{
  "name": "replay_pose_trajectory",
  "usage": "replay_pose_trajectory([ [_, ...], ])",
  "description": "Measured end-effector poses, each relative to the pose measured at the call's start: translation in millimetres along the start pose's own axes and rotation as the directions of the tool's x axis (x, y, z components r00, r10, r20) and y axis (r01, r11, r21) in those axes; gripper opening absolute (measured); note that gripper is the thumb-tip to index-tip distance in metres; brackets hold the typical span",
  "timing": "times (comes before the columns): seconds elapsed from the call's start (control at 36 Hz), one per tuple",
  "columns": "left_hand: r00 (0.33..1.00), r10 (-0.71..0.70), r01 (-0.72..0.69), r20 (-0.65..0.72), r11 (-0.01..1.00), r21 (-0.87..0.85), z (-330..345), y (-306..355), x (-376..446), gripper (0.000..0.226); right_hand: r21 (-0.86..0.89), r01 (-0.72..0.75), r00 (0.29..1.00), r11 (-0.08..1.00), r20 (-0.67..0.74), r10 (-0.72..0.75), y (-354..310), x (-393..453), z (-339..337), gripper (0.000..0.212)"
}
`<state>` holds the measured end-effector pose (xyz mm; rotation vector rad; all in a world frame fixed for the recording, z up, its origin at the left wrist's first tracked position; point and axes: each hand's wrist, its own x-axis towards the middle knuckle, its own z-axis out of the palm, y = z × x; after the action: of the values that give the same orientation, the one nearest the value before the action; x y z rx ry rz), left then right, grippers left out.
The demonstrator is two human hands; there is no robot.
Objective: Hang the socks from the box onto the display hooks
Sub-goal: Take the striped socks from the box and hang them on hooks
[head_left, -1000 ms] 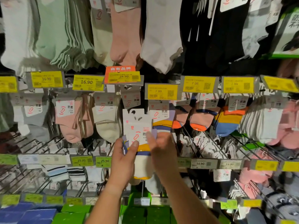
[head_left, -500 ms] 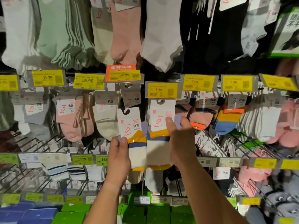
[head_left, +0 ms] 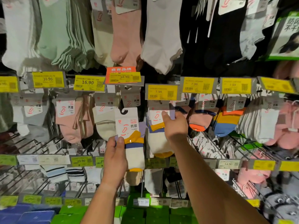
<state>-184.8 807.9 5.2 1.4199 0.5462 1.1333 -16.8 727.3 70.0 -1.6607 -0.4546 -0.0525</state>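
Note:
My left hand (head_left: 115,156) grips a carded pair of cream socks (head_left: 135,152) with yellow, blue and lilac bands, its white card upright in front of the rack. My right hand (head_left: 174,125) pinches the card of a second matching pair (head_left: 156,139), lifted up behind the yellow 7.99 price tag (head_left: 162,92) where the display hook sits. The hook itself is hidden by the tag and card. The box is out of view.
Rows of hanging socks fill the wall: pink socks (head_left: 71,120) and cream socks (head_left: 103,125) to the left, orange and blue ones (head_left: 226,123) to the right. Bare metal hooks (head_left: 208,141) jut out on the lower row. Green boxes (head_left: 142,215) sit below.
My right hand has taken one pair off the stack and raised it up and right to the 7.99 hook. My left hand has stayed low with the other pair.

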Motion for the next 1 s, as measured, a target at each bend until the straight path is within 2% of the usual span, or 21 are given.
replay_pose_trajectory([
  [0.08,1.000,0.009,-0.009,0.023,1.000,0.006,0,0,-1,0.028,-0.056,-0.014,1.000,0.998,-0.027,0.012,0,0,3,0.038],
  [0.14,1.000,0.004,-0.004,0.030,1.000,0.002,2,3,-2,0.027,-0.136,0.099,0.981,0.986,-0.154,-0.120,0,-7,1,0.043],
  [0.17,0.999,0.003,-0.003,0.031,1.000,-0.004,3,5,-4,0.026,-0.203,0.181,0.945,0.962,-0.234,-0.228,3,-11,-1,0.046],
  [0.19,0.999,0.003,-0.003,0.040,1.000,-0.011,4,5,-5,0.024,-0.212,0.243,0.907,0.947,-0.297,-0.299,3,-18,-6,0.042],
  [0.22,0.998,0.008,-0.007,0.055,1.000,-0.015,6,6,-6,0.023,-0.194,0.272,0.898,0.943,-0.301,-0.321,4,-29,-9,0.032],
  [0.25,0.997,0.011,-0.011,0.075,1.000,-0.005,9,7,-7,0.023,-0.182,0.299,0.911,0.937,-0.237,-0.337,4,-44,-12,0.028],
  [0.28,0.994,0.012,-0.013,0.105,1.000,0.009,12,9,-9,0.023,-0.181,0.320,0.929,0.930,-0.135,-0.345,7,-58,-10,0.033],
  [0.31,0.990,0.005,-0.008,0.142,1.000,0.019,17,11,-11,0.022,-0.187,0.296,0.952,0.937,-0.024,-0.305,8,-72,-10,0.037],
  [0.36,0.975,-0.007,0.006,0.221,1.000,0.006,28,11,-15,0.016,-0.249,0.268,0.963,0.931,0.082,-0.256,18,-85,-3,0.033],
  [0.39,0.966,-0.016,0.020,0.258,1.000,-0.012,33,11,-17,0.014,-0.262,0.275,0.961,0.925,0.076,-0.265,24,-86,-1,0.029],
  [0.5,0.945,-0.031,0.050,0.326,0.998,-0.049,48,8,-16,0.047,-0.259,0.268,0.961,0.928,0.006,-0.276,25,-76,-10,0.023],
  [0.53,0.942,-0.023,0.042,0.335,0.998,-0.049,50,8,-16,0.047,-0.267,0.295,0.953,0.917,0.013,-0.303,25,-75,-15,0.021],
  [0.58,0.935,-0.015,0.037,0.353,0.998,-0.054,56,13,-16,0.034,-0.366,0.360,0.928,0.858,0.050,-0.368,27,-70,-18,0.033],
  [0.61,0.936,-0.007,0.028,0.353,0.998,-0.055,59,14,-15,0.026,-0.349,0.364,0.923,0.864,0.012,-0.384,25,-65,-18,0.035],
  [0.64,0.940,0.014,0.003,0.341,0.999,-0.048,61,18,-14,0.020,-0.269,0.356,0.929,0.895,0.000,-0.370,20,-60,-21,0.033],
  [0.67,0.947,0.035,-0.027,0.318,0.999,-0.030,63,20,-12,0.018,-0.124,0.287,0.958,0.950,0.058,-0.282,9,-61,-22,0.030],
  [0.75,0.956,0.067,-0.075,0.287,0.997,0.018,71,30,-3,0.020,-0.321,0.447,0.889,0.835,0.052,-0.455,9,-41,-20,0.033],
  [0.78,0.960,0.061,-0.076,0.272,0.996,0.044,73,33,1,0.020,-0.433,0.484,0.861,0.760,0.079,-0.503,6,-40,-18,0.035],
  [0.86,0.976,0.012,-0.034,0.215,0.994,0.100,77,34,7,0.021,-0.601,0.524,0.818,0.604,0.158,-0.553,2,-35,-16,0.036],
  [0.92,0.978,-0.020,-0.008,0.208,0.991,0.134,77,25,6,0.022,-0.625,0.526,0.826,0.577,0.215,-0.521,6,-36,-16,0.037],
  [1.0,0.977,-0.064,0.041,0.203,0.992,0.117,75,14,1,0.033,-0.607,0.471,0.875,0.640,0.230,-0.426,19,-39,-16,0.037],
])
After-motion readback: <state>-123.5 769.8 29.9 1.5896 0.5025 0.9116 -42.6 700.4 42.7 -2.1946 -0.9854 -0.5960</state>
